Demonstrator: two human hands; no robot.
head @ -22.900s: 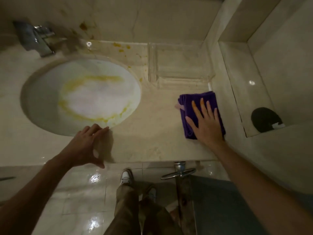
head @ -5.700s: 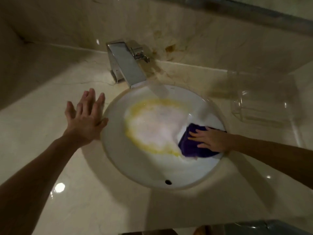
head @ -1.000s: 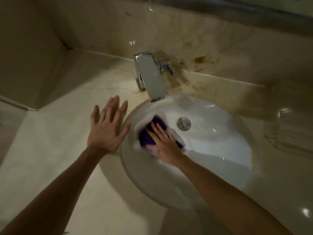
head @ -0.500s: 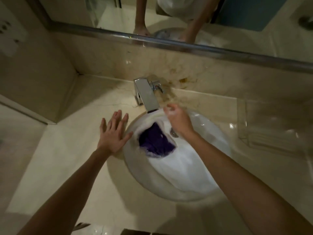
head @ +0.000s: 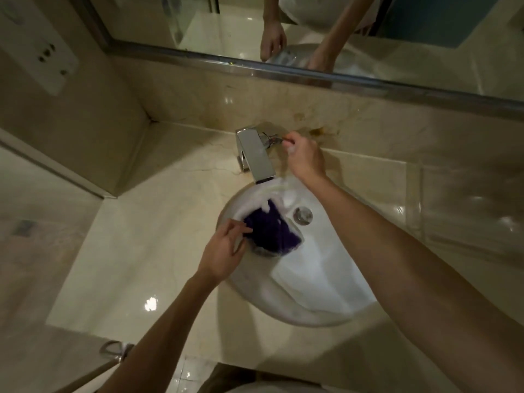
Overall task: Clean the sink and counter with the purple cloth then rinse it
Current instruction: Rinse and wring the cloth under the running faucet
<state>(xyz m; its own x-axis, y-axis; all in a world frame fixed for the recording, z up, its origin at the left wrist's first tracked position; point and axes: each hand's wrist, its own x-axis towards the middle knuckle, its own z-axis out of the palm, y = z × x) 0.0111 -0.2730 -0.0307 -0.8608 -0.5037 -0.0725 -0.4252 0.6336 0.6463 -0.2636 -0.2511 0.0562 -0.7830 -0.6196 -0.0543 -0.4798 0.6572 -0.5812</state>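
The purple cloth (head: 270,232) lies crumpled in the left part of the white oval sink (head: 317,282), just below the chrome tap (head: 255,154). My left hand (head: 224,251) pinches the cloth's left edge with thumb and fingers. My right hand (head: 304,157) reaches behind the tap and is closed on its small chrome lever (head: 273,140). Foam clings to the basin wall around the cloth. The drain (head: 302,215) sits right of the cloth.
The beige marble counter (head: 158,251) surrounds the sink. Brown stains (head: 319,131) mark the backsplash right of the tap. A clear plastic tray (head: 465,205) sits on the counter at the right. A mirror (head: 312,29) runs along the back wall.
My right hand left the sink and went up to the tap lever. My left hand moved off the counter into the basin and took hold of the cloth's edge.
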